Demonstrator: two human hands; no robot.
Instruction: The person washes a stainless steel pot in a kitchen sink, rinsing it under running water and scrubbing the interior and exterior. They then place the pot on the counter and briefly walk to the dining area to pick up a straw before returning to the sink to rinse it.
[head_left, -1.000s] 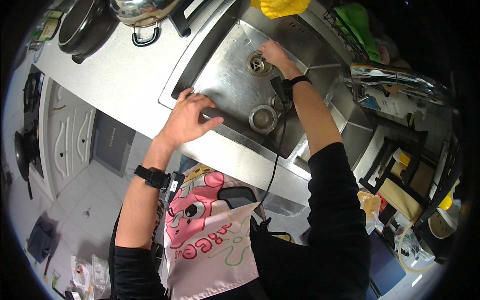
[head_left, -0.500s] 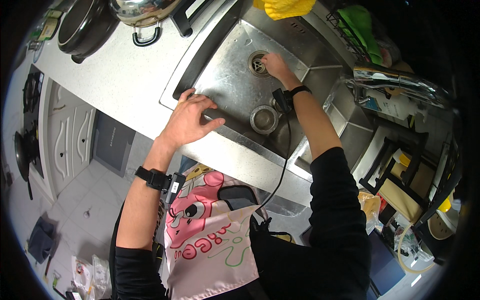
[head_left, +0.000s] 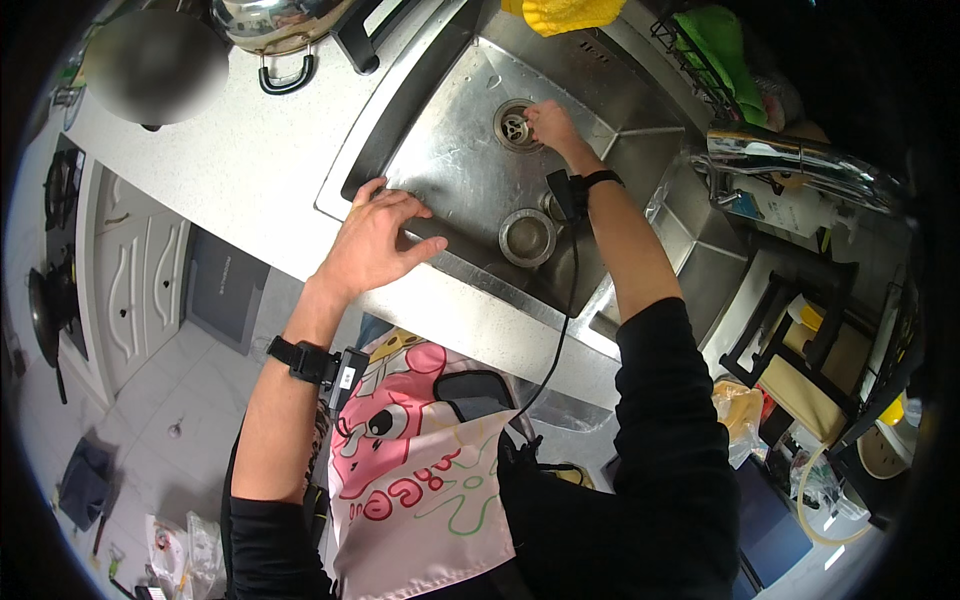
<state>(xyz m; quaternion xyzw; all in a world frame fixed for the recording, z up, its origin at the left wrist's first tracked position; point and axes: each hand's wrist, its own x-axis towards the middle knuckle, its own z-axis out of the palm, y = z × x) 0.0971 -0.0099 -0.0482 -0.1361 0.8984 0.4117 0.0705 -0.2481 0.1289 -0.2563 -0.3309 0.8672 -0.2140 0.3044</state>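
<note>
— What is the person doing at the sink [head_left: 470, 185]?

— The right hand [head_left: 548, 122] is down in the steel basin, at the drain hole [head_left: 513, 124] on the far side. Its fingers are curled at the edge of the hole. I cannot tell if they pinch anything.

— And the other hand?

— The left hand [head_left: 372, 240] lies flat on the near rim of the sink, fingers spread, holding nothing. It just leans there.

— Where is the strainer?

— A round metal strainer [head_left: 527, 236] lies on the sink floor, nearer to the person, beside the right wrist. It is out of the hole, not in it.

— So how far along is it?

— I think the strainer part is done, since it is already out. The hole itself looks like the job now. The strainer is not back in place yet.

— Has anything changed from a second ago?

— A little. The right hand was at the drain then too, and it has slid a bit to the right side of the hole. The left hand has stayed on the rim. The strainer has not moved.

— Anything else around?

— A yellow cloth [head_left: 565, 12] hangs at the far edge, and a pot [head_left: 275, 22] sits on the counter to the left.
</note>
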